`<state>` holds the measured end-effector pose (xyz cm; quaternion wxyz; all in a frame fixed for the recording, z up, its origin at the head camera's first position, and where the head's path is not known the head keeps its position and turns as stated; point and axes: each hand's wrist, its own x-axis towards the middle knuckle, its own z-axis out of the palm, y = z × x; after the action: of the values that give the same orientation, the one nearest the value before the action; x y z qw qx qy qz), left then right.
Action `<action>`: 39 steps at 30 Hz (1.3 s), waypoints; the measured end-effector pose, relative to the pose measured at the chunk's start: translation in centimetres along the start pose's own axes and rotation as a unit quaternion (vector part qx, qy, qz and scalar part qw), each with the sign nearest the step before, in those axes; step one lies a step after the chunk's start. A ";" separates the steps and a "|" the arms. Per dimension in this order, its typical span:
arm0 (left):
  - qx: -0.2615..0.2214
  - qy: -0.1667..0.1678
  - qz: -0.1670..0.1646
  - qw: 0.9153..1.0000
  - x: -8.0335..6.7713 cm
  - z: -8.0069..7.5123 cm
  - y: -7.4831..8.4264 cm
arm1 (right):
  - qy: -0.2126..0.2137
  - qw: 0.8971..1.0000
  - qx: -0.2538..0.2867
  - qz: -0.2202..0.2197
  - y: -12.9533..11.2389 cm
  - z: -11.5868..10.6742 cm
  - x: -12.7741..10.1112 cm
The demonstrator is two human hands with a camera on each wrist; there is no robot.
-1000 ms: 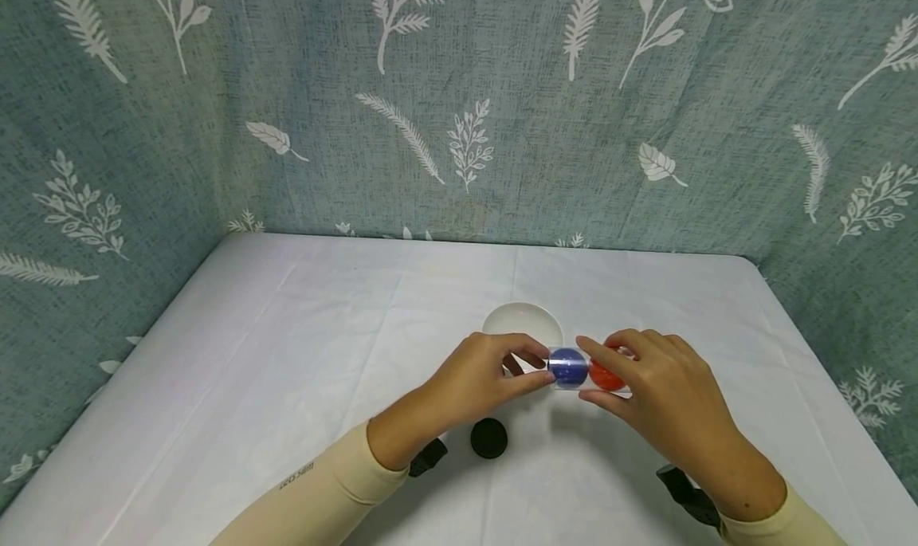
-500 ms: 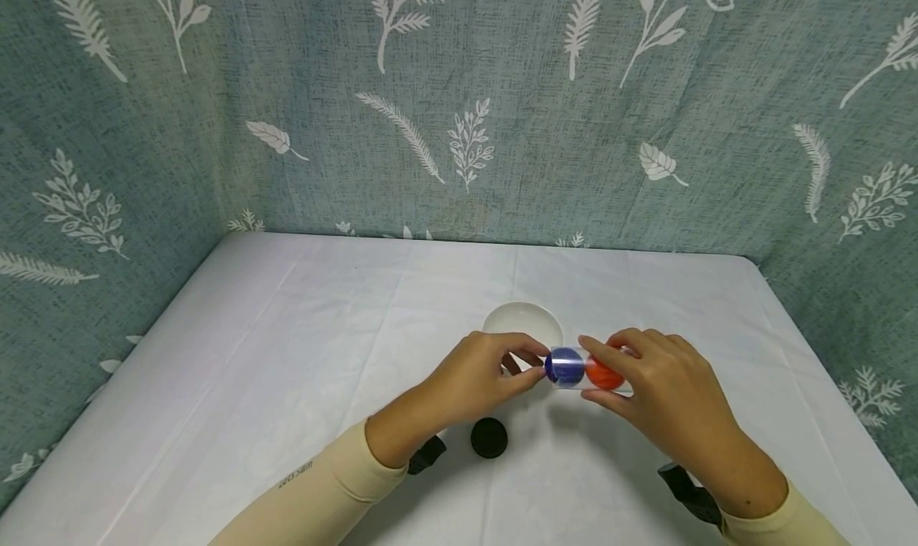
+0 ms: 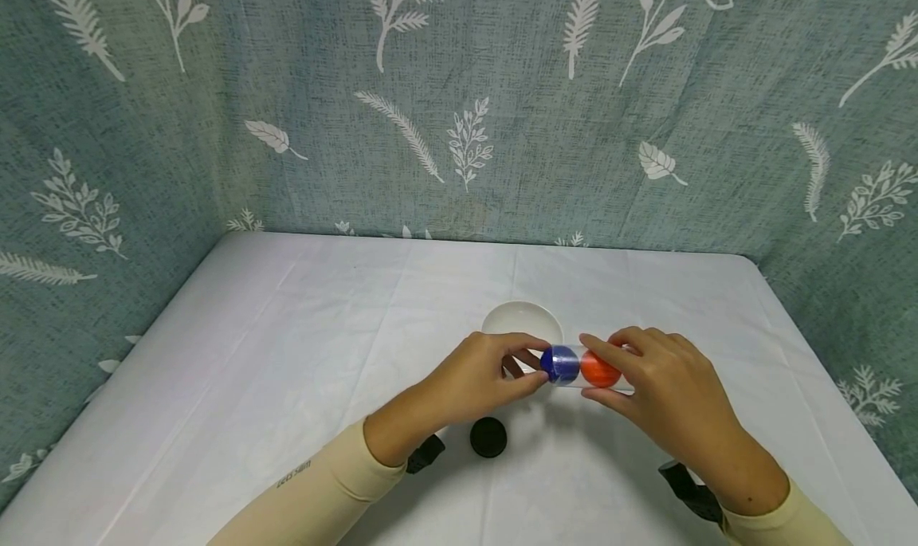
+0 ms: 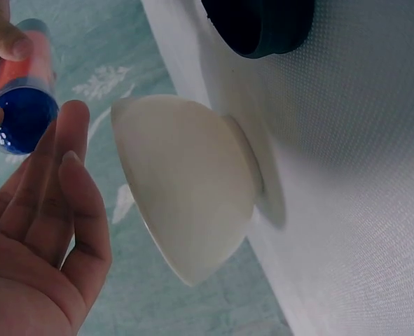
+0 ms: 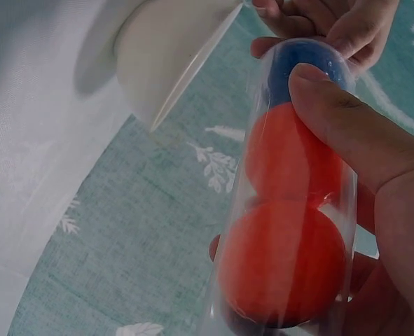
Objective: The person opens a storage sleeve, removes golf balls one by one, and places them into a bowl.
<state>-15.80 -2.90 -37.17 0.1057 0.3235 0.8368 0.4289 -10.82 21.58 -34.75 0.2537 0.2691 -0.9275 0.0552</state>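
My right hand [image 3: 667, 402] grips a clear plastic tube [image 5: 238, 231], held nearly level above the table. Inside lie orange-red balls [image 5: 284, 262], two showing in the right wrist view. A blue ball [image 3: 559, 364] sits at the tube's left end, partly sticking out of the mouth. The left hand [image 3: 476, 379] has thumb and index finger at either side of that blue ball, pinching its exposed part. In the left wrist view the ball's shiny blue face [image 4: 26, 119] shows between the fingertips, while the other left fingers stay off it.
A white bowl [image 3: 522, 319] stands on the white-covered table [image 3: 323, 315] behind the left hand. A round black cap [image 3: 489, 437] lies in front of it. Leaf-patterned green-blue cloth [image 3: 545, 147] hangs around the table.
The blue ball has slid left, from inside the tube to partly outside its mouth. The orange-red ball behind it has shifted left too. Both hands have stayed nearly in place.
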 end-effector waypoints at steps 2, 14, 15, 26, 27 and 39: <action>-0.003 -0.003 0.000 1.000 0.0 0.0 0.0 | -0.002 1.000 0.001 -0.001 0.1 0.0 0.0; -0.002 -0.002 -0.006 1.000 -0.1 -0.1 0.0 | 0.006 1.000 0.011 -0.001 0.2 0.1 0.0; -0.005 -0.003 -0.006 1.000 -0.1 -0.1 0.0 | 0.005 1.000 0.011 -0.001 0.2 0.1 0.0; -0.014 -0.009 -0.006 1.000 0.0 -0.1 0.0 | -0.004 1.000 0.007 0.002 0.1 0.1 0.1; -0.016 -0.009 -0.005 1.000 0.0 -0.1 0.0 | -0.004 1.000 0.008 0.003 0.1 0.1 0.1; -0.039 -0.014 -0.012 0.999 0.0 -0.1 -0.2 | -0.009 1.000 0.014 0.001 0.2 0.2 0.0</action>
<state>-15.95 -3.07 -37.31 0.1348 0.3148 0.8219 0.4551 -11.00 21.70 -34.95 0.2417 0.2720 -0.9291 0.0665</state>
